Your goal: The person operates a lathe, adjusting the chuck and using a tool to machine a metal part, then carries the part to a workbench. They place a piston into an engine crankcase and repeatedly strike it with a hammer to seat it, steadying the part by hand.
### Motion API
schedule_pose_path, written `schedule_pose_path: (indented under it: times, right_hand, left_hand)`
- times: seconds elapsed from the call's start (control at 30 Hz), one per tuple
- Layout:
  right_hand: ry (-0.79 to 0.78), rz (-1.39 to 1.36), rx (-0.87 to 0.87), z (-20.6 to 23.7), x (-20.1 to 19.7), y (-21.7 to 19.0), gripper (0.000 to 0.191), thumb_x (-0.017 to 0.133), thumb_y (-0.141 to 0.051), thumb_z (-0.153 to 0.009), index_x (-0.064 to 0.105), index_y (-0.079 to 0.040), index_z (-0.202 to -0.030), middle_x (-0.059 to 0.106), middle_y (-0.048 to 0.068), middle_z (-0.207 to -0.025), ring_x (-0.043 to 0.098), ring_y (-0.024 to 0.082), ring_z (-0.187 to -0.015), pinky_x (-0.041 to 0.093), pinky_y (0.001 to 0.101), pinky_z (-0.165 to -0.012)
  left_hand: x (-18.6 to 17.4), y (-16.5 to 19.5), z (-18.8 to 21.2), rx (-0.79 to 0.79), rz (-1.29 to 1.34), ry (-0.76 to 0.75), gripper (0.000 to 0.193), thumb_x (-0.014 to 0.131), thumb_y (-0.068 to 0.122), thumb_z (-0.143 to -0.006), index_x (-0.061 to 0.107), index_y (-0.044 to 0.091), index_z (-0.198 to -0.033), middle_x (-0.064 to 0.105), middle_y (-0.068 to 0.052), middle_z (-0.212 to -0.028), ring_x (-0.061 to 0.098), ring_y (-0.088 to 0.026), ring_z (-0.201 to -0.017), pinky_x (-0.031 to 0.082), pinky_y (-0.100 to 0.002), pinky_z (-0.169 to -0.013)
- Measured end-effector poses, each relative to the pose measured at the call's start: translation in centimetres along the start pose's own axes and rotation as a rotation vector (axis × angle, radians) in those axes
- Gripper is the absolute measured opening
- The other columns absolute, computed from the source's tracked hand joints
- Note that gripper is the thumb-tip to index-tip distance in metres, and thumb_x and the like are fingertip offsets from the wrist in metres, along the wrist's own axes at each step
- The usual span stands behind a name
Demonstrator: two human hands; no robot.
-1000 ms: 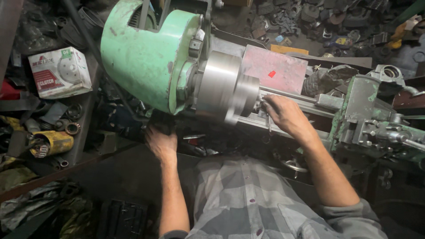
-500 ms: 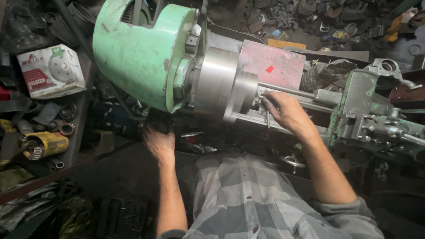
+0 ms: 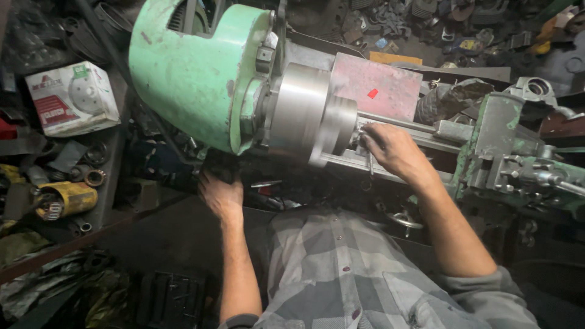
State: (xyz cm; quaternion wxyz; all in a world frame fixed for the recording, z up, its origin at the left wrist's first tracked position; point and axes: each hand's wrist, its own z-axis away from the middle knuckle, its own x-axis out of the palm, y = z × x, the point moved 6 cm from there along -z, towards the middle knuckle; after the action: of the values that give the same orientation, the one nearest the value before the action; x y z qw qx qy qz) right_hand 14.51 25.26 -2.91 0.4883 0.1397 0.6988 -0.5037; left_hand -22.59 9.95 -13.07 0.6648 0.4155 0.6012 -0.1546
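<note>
I look down on a lathe with a green headstock [image 3: 189, 73] and a grey steel chuck [image 3: 304, 116]. My right hand [image 3: 393, 149] is at the face of the chuck, fingers closed around a thin metal tool or key [image 3: 370, 159] where a steel bar [image 3: 396, 125] comes out. My left hand [image 3: 220, 194] reaches under the headstock and grips a dark lever or knob there; the part under its fingers is hidden. The chuck looks slightly blurred.
The green carriage and tool post [image 3: 506, 152] stand to the right on the bed. A reddish metal plate [image 3: 378, 88] lies behind the chuck. A white box [image 3: 73, 97] and a yellow cylinder [image 3: 64, 201] sit on a cluttered left shelf. Scrap parts cover the floor beyond.
The view has shifted slightly, so the lathe sits a little lower and left in frame. Both hands stay where they were, right at the chuck face, left under the headstock.
</note>
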Motion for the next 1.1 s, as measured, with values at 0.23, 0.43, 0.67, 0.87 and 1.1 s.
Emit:
schedule_pose_path:
  times: [0.23, 0.43, 0.67, 0.87, 1.1]
  right_hand:
    - [0.057, -0.004, -0.018, 0.2, -0.3, -0.4, 0.028, 0.066, -0.016, -0.097, 0.066, 0.001, -0.120, 0.071, 0.022, -0.110, 0.066, 0.042, -0.103, 0.052, 0.0482, -0.089]
    - [0.020, -0.012, -0.031, 0.0, 0.0, -0.3, 0.029, 0.067, -0.018, -0.096, 0.065, 0.000, -0.119, 0.070, 0.021, -0.108, 0.066, 0.042, -0.103, 0.052, 0.0483, -0.089]
    - [0.052, -0.027, -0.035, 0.4, -0.4, 0.2, 0.029, 0.066, -0.019, -0.096, 0.065, 0.000, -0.117, 0.070, 0.022, -0.109, 0.065, 0.041, -0.102, 0.052, 0.0482, -0.089]
    - [0.023, -0.052, -0.006, -0.2, 0.0, -0.4, 0.028, 0.066, -0.020, -0.097, 0.065, -0.001, -0.117, 0.070, 0.021, -0.106, 0.065, 0.041, -0.103, 0.051, 0.0485, -0.090]
    - [0.040, -0.034, -0.023, 0.1, -0.4, -0.5, 0.028, 0.065, -0.021, -0.097, 0.066, -0.002, -0.117, 0.070, 0.021, -0.104, 0.063, 0.041, -0.101, 0.051, 0.0496, -0.088]
  left_hand:
    - [-0.3, 0.2, 0.0, 0.026, 0.015, 0.029, 0.089, 0.079, 0.053, -0.083, 0.050, -0.009, -0.140, 0.057, -0.030, -0.137, 0.053, -0.048, -0.125, 0.041, -0.055, -0.106]
    - [0.0, 0.1, 0.1, -0.005, 0.017, 0.005, 0.091, 0.081, 0.054, -0.081, 0.050, -0.009, -0.139, 0.057, -0.031, -0.137, 0.052, -0.048, -0.126, 0.041, -0.055, -0.107]
    - [-0.2, 0.2, 0.1, 0.044, 0.030, 0.049, 0.095, 0.084, 0.056, -0.077, 0.052, -0.011, -0.136, 0.055, -0.034, -0.136, 0.050, -0.050, -0.128, 0.040, -0.055, -0.107]
    - [-0.2, 0.7, 0.1, 0.054, 0.028, 0.043, 0.095, 0.083, 0.056, -0.078, 0.051, -0.009, -0.138, 0.055, -0.034, -0.139, 0.050, -0.050, -0.132, 0.039, -0.055, -0.111]
    - [-0.4, 1.0, 0.4, 0.048, -0.022, 0.038, 0.094, 0.083, 0.057, -0.077, 0.053, -0.011, -0.135, 0.057, -0.034, -0.136, 0.053, -0.050, -0.128, 0.041, -0.055, -0.108]
